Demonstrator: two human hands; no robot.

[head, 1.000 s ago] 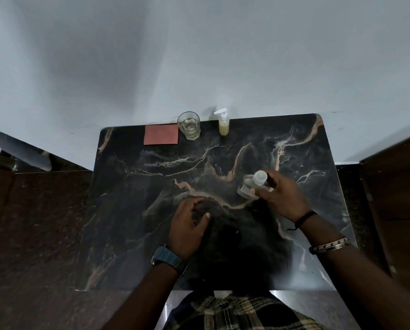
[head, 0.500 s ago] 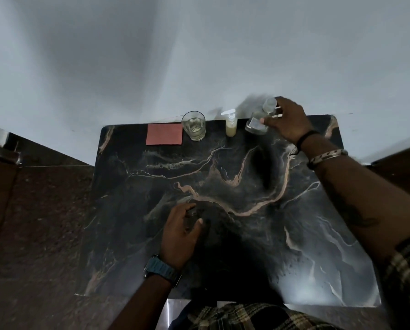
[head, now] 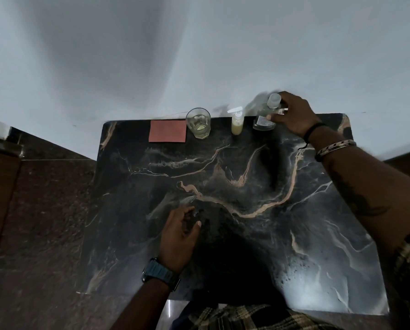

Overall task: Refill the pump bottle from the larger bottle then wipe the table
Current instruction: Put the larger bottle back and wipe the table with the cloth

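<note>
Two hands are seen from above over a dark marbled counter point(head: 247, 234). By the right hand point(head: 292, 115), the larger bottle point(head: 267, 115) is grasped around its upper body; its white cap is on, and the bottle is held at the far edge, slightly tilted, its base at or just above the surface. Just to its left, the pump bottle point(head: 237, 122) is stood upright with its pump head fitted and pale yellowish liquid visible inside. Further left, a glass tumbler point(head: 198, 123) and a flat reddish cloth point(head: 167, 131) are placed along the same edge. The left hand point(head: 180, 236) is rested loosely curled, empty, on the near part of the counter. With both bottles closed, the refill is judged done. Wiping is judged still to be done, as the cloth is untouched.
</note>
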